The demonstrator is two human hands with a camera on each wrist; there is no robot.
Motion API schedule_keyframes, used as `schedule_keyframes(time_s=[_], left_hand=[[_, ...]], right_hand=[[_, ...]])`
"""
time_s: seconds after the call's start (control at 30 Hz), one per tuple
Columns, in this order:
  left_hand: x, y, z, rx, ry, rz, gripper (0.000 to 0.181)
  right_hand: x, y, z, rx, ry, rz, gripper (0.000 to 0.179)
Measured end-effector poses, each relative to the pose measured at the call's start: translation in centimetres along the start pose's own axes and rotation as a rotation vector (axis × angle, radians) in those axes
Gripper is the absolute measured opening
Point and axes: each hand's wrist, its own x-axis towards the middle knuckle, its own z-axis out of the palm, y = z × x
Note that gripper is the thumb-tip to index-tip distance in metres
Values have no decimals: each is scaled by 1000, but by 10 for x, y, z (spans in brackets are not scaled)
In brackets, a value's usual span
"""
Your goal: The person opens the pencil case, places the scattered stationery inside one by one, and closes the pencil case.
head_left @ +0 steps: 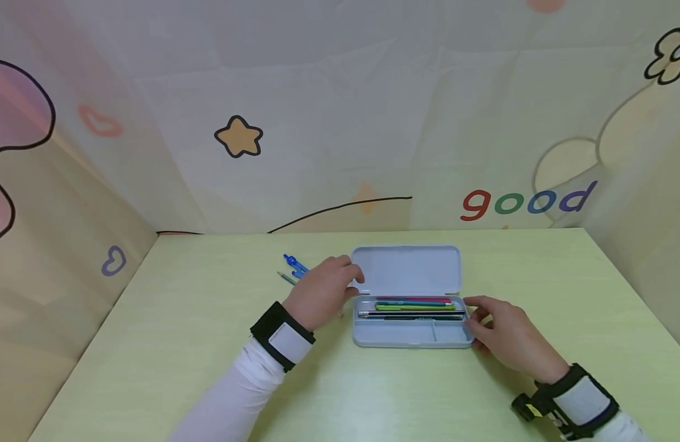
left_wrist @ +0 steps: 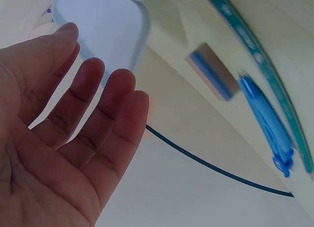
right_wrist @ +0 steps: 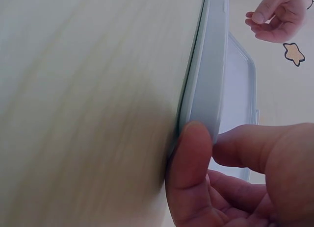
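Observation:
A light blue-grey pencil case (head_left: 392, 334) lies on the table with its lid (head_left: 406, 270) raised behind it. Several pencils (head_left: 412, 308) fill its rear compartment. My right hand (head_left: 502, 334) grips the case at its right end; in the right wrist view, a finger is against the outer wall (right_wrist: 208, 85) and the thumb at the rim. Beside the lid's left edge is my left hand (head_left: 323, 291), its fingers loosely bent and nothing between them. Beyond it lie a blue compass (left_wrist: 267, 124), a teal pencil (left_wrist: 250, 45) and an eraser with a blue band (left_wrist: 213, 72).
The pale wooden table (head_left: 373, 399) ends at a printed cloth backdrop (head_left: 329, 123). The case's front part is split by a divider (head_left: 435, 332) into two compartments. In the head view my left hand partly covers the compass and hides the eraser.

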Motion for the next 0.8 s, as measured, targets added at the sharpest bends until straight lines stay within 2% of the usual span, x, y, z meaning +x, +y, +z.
schedule_keyframes(time_s=[0.2,0.47,0.8], left_hand=[[-13,-20,0,-10,37,-11,18],[-26,-41,0,0,34,-70,27],[-40,-71,8,46,57,-62,22]], right_hand=[[0,-1,0,-2,2,2,48],[-1,-2,0,-2,2,11,48],[0,-1,-1,-5,3,4,48]])
